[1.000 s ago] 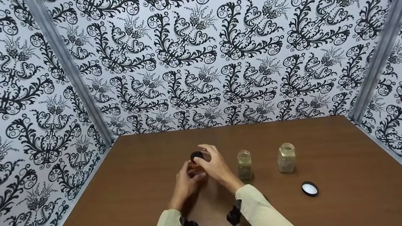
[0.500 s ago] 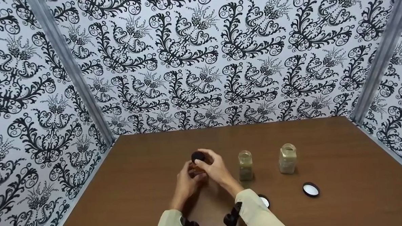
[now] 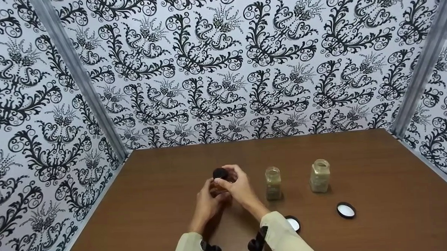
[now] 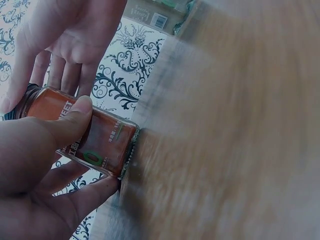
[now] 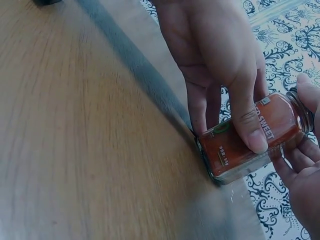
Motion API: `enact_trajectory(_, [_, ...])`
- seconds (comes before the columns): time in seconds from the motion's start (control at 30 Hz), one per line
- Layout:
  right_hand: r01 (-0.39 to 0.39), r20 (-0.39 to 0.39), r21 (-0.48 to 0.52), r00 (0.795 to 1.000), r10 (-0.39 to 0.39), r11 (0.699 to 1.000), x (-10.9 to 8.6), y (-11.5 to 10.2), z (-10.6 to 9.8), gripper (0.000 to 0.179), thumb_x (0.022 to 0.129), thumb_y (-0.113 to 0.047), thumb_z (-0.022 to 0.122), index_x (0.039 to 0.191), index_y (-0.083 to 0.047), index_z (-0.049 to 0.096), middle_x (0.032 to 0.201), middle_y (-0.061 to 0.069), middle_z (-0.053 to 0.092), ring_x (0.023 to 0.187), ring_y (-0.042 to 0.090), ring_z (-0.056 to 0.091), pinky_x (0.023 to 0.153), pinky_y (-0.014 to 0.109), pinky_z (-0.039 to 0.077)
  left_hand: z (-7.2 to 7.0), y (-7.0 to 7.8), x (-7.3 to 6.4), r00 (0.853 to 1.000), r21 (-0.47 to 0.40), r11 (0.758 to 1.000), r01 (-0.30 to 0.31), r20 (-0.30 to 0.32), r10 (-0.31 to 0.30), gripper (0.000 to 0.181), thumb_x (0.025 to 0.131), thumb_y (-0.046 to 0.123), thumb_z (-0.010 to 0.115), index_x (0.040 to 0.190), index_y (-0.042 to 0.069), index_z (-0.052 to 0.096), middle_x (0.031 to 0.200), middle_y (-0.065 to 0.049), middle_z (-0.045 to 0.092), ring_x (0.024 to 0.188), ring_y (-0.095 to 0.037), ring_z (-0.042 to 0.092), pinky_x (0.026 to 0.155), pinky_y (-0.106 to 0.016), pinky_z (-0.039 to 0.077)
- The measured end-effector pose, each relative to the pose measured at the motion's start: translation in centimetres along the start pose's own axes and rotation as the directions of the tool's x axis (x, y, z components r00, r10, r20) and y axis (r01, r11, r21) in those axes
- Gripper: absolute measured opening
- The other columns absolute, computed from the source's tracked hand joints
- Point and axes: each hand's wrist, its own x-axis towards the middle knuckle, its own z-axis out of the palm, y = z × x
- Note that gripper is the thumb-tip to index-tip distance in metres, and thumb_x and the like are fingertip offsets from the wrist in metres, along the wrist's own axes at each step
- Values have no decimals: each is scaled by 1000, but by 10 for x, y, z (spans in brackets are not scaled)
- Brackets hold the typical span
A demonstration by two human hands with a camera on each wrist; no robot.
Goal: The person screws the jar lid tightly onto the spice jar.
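A small glass spice jar [image 4: 107, 142] of orange-red powder stands upright between both hands, its base right at the tabletop. A ribbed black lid [image 3: 220, 173] sits on its mouth. My left hand [image 3: 207, 203] grips the jar's body, thumb across the printed label, which reads in part "SWEET" in the right wrist view. My right hand [image 3: 241, 189] pinches the lid, thumb on the near side and fingers round the far side. Much of the jar is hidden by the hands in the head view.
Right of the hands stand two uncapped glass jars, a narrower-looking one [image 3: 273, 185] and another [image 3: 320, 177], both with greenish-beige powder. One black lid [image 3: 346, 210] lies white inside up; another lid [image 3: 294, 224] lies beside the right sleeve. Patterned walls [image 3: 222, 103] enclose the brown table [image 3: 155, 204].
My right hand has shifted slightly, its fingers and thumb turning about the lid. The right sleeve has moved left and down, uncovering the nearer loose lid. The left hand stays nearly still.
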Motion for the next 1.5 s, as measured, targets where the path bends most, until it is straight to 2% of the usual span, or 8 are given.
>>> enact_trajectory(0.23, [-29,-12,13,999,30,999,-4,-2,1,47,97,-23,67,135,-1,54,131,22,64,125,33,61,108,44,48,-1,0,1,1000,-20,1000,12,4,-12,57,88,19,78,135,0,53,126,-23,66,113,-36,68,94,-44,57])
enact_trajectory(0.5, [12,-9,-29,1000,-13,1000,-7,1,0,39,100,-22,61,136,-7,60,142,19,58,128,31,59,109,39,47,0,-1,1,1000,-32,999,3,11,-2,56,88,20,77,135,1,53,125,-21,66,113,-35,68,94,-42,57])
enact_trajectory(0.8, [34,-29,21,999,-33,999,-6,5,0,37,95,-16,69,127,-1,60,124,22,68,115,30,66,92,22,52,2,0,1,1000,-53,998,-26,3,26,53,88,17,77,133,2,54,121,-21,67,110,-34,70,92,-40,58])
enact_trajectory(0.9, [27,-43,11,999,-27,1000,-5,5,1,37,93,-17,71,125,0,61,122,21,69,115,31,66,93,23,52,2,0,1,1000,-52,999,-6,6,6,51,89,16,77,133,4,54,123,-21,67,109,-33,70,92,-41,58])
enact_trajectory(1.03, [11,-45,7,999,-11,1000,-6,4,1,41,92,-20,73,126,-1,60,123,20,69,117,31,66,98,32,53,2,0,0,1000,-44,999,6,14,-5,51,89,15,76,134,3,54,124,-22,66,109,-35,70,92,-43,58])
enact_trajectory(1.27, [27,-8,-32,1000,-27,999,-6,0,-2,43,99,-22,63,138,-6,56,136,18,63,127,31,61,109,42,47,0,1,1,1000,-41,999,2,11,-1,51,90,15,75,134,3,53,128,-23,64,114,-38,67,94,-47,57])
enact_trajectory(1.4, [39,0,-57,999,-39,998,-6,1,-3,40,99,-19,62,137,-6,59,140,20,59,127,32,60,108,43,48,0,1,1,1000,-31,999,11,13,-11,50,91,14,74,135,5,53,129,-22,64,116,-37,66,96,-47,56])
enact_trajectory(1.5, [28,-6,-29,1000,-28,999,-6,4,-3,38,98,-17,64,134,-5,61,141,21,58,125,33,61,106,42,49,2,0,0,1000,-30,1000,7,11,-7,51,90,15,75,134,4,54,127,-22,65,115,-37,67,95,-46,57])
